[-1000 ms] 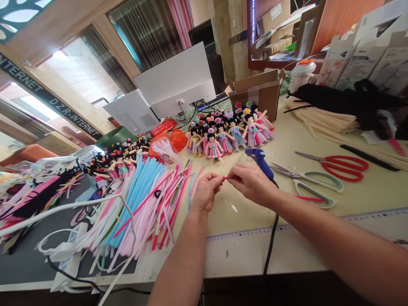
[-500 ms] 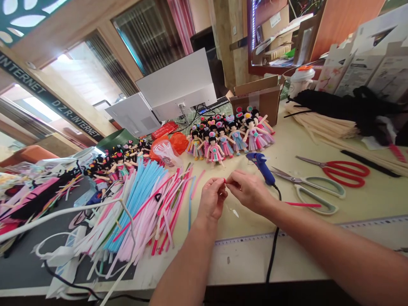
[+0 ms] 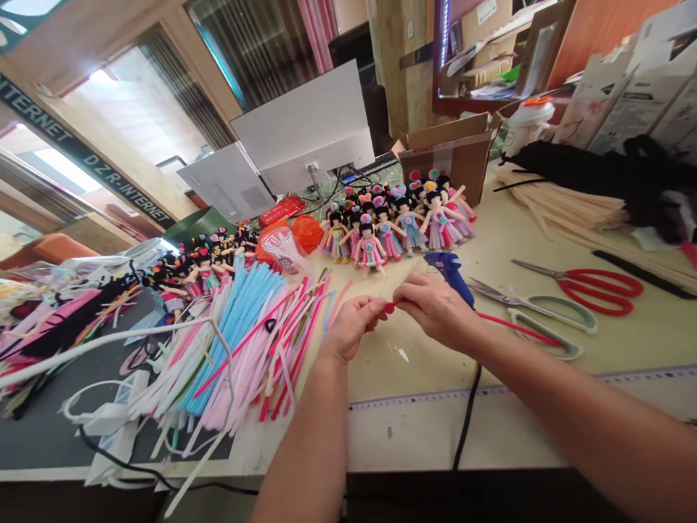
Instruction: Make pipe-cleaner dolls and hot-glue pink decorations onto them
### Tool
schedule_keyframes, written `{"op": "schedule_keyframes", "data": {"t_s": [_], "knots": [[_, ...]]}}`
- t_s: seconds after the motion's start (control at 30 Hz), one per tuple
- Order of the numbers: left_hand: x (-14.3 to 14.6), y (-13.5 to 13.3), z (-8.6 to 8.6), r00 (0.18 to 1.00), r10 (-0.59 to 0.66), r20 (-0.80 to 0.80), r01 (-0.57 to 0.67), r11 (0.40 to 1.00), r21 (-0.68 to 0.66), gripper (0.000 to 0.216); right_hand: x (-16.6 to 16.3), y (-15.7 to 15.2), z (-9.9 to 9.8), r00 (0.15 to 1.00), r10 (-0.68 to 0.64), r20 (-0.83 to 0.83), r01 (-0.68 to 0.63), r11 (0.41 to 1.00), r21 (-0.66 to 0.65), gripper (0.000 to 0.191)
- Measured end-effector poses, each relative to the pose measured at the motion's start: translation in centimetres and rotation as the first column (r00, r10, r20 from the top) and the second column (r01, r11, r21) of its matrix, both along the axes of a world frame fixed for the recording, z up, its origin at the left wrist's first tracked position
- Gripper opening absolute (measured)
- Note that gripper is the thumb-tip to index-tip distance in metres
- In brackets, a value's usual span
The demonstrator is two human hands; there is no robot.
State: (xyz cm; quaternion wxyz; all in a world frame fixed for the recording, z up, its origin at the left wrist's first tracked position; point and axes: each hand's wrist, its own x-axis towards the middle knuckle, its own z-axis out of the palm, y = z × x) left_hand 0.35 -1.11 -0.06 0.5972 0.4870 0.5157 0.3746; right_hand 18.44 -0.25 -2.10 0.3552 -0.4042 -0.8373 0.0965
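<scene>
Red and rounded, a small piece [image 3: 389, 308] is held at your fingertips above the pale table [image 3: 375, 374], in front of a crowd of handmade dolls. Your left hand [image 3: 353, 325] pinches it between thumb and finger, the other fingers curled in beneath. Your right hand [image 3: 433, 309] meets it from the other side, fingertips drawn together on its edge, with no gap showing between thumb and finger.

A long red strip [image 3: 517, 328] runs out from beside your right wrist and across the handle of the pale-handled scissors [image 3: 506, 298]; whether it joins the piece at your fingers is hidden by your hand. Just beyond that hand lies a blue glue gun [image 3: 451, 274], and a black cord [image 3: 465, 421] crosses the table's near edge below your forearm. Farther right rest the red-handled scissors [image 3: 560, 275], near a bundle of cream stems [image 3: 571, 203].

To your left, blue stems [image 3: 239, 312] and pink stems [image 3: 291, 341] fan out in a loose heap, a few of them near your left hand. Ahead of you, the dolls [image 3: 370, 247] stand close together in bright striped skirts, a cardboard box [image 3: 462, 160] behind them and an orange bag [image 3: 308, 232] beside them. A measuring strip [image 3: 419, 396] stretches along the table on your side, passing below both hands.
</scene>
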Motion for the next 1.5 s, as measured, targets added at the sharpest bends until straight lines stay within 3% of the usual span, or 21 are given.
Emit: {"op": "schedule_keyframes", "data": {"t_s": [0.3,0.8,1.03,1.27,1.5], "knots": [[0.1,0.0,-0.3,0.999,-0.050,-0.002,0.050,0.998,0.030,0.031,0.0,-0.2,0.1,0.999,0.048,0.012,-0.048,0.999,0.020,0.020],[2.0,0.1,-0.9,0.971,0.217,0.102,-0.223,0.973,0.060,0.025,-0.8,-0.5,0.0,0.989,-0.086,-0.118,0.065,0.982,-0.175,0.012],[2.8,-0.2,-1.4,0.938,0.297,0.181,-0.310,0.949,0.051,0.032,-1.4,-0.7,0.0,0.977,-0.105,-0.185,0.067,0.977,-0.202,0.013],[1.9,-0.1,-1.2,0.948,0.237,0.212,-0.232,0.972,-0.047,0.043,-0.8,-0.1,0.0,0.970,-0.109,-0.218,0.074,0.984,-0.161,0.010],[0.9,0.2,-0.7,0.978,0.167,0.128,-0.167,0.986,-0.007,0.037,-0.5,-0.1,-0.2,0.988,-0.074,-0.138,0.060,0.993,-0.102,0.011]]}}
